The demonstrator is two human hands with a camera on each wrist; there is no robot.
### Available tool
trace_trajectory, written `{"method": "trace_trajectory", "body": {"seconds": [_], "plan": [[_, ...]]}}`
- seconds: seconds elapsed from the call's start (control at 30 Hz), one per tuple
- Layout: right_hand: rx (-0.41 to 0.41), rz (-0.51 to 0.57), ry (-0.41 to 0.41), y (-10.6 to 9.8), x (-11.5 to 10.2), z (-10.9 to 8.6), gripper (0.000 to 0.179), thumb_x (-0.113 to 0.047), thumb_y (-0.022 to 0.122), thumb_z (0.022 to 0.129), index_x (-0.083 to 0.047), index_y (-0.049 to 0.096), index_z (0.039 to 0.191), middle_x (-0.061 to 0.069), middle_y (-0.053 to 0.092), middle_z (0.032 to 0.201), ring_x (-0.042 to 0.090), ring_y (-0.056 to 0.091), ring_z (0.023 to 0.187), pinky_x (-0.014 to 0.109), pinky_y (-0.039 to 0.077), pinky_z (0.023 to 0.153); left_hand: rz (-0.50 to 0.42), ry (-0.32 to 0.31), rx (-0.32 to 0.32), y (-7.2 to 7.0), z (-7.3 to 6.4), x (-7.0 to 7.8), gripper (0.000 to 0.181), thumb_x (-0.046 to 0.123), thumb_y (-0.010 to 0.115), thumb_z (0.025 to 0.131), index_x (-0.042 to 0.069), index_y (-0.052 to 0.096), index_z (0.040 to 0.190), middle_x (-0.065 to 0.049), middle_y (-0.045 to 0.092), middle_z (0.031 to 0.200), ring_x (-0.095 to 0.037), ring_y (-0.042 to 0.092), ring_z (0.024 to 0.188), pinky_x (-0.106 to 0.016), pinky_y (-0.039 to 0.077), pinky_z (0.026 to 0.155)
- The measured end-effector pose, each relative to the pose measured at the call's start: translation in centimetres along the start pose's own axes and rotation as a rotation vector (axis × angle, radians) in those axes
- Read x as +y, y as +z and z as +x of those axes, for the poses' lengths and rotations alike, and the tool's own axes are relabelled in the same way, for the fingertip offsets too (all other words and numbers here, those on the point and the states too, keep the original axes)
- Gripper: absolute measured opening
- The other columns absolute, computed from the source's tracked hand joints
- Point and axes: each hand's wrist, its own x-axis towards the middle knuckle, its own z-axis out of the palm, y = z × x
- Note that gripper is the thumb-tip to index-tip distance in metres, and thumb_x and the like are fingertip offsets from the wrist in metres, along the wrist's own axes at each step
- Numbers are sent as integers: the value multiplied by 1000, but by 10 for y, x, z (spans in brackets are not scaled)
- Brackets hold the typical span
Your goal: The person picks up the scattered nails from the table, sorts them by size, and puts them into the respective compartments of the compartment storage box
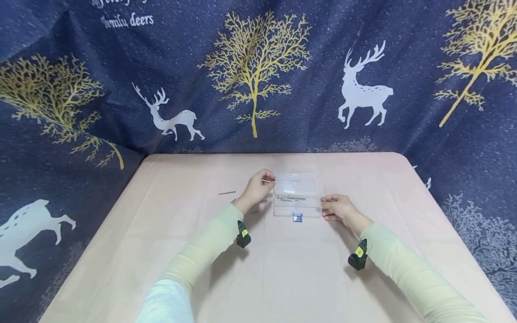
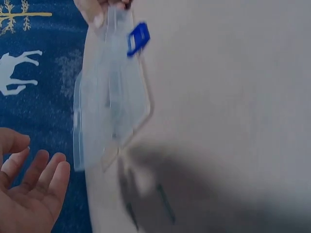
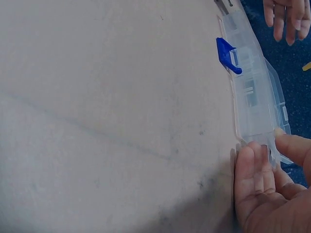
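A clear plastic box (image 1: 284, 212) lies on the table with its hinged lid (image 1: 303, 184) raised at the back. Its blue latch (image 1: 297, 217) sticks out at the front. Several thin metal rods, nail- or screw-like (image 1: 292, 198), lie inside the rear part. At the box's right end, my right hand (image 1: 338, 208) grips the wall, with thumb above and fingers against the side (image 3: 255, 167). Beside the lid's left edge is my left hand (image 1: 258, 186); in the left wrist view its fingers (image 2: 41, 177) are loosely bent, apart from the box and holding nothing.
Left of the box, a loose metal rod (image 1: 227, 193) lies on the pale pink tablecloth (image 1: 299, 278), with more near the left forearm. Behind the table hangs a dark blue cloth (image 1: 282, 121) printed with deer and trees. Each wrist wears a small black camera (image 1: 243, 235).
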Motion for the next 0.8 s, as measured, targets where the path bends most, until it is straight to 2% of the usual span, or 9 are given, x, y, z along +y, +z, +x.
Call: {"method": "trace_trajectory", "body": {"seconds": [0.23,0.47,0.63,0.8], "plan": [[5,-22,4,1,1,1,47,-8,53,95,11,38,135,-2,63,71,5,62,60,20,57,61,175,67,-55,-26,-3,-11,16,0,59,88,-2,59,104,-17,63,108,-31,63,100,-35,53,91],[21,-44,3,1,4,1,46,-10,53,95,10,39,134,-2,62,72,5,61,61,19,57,61,386,89,-142,-49,-4,-24,18,3,60,87,0,61,104,-16,64,109,-29,63,98,-38,52,90],[8,-42,-39,1,6,2,46,-10,52,95,12,38,134,-3,63,73,4,61,62,19,57,61,483,68,-146,-66,-6,-33,21,2,60,85,0,61,105,-17,64,110,-30,62,99,-40,52,90],[16,-40,-48,1,7,3,46,-10,52,95,11,39,134,-3,63,73,5,62,62,20,57,61,555,-19,-148,-78,-6,-41,25,5,63,85,3,62,109,-14,62,116,-29,60,105,-41,51,92]]}}
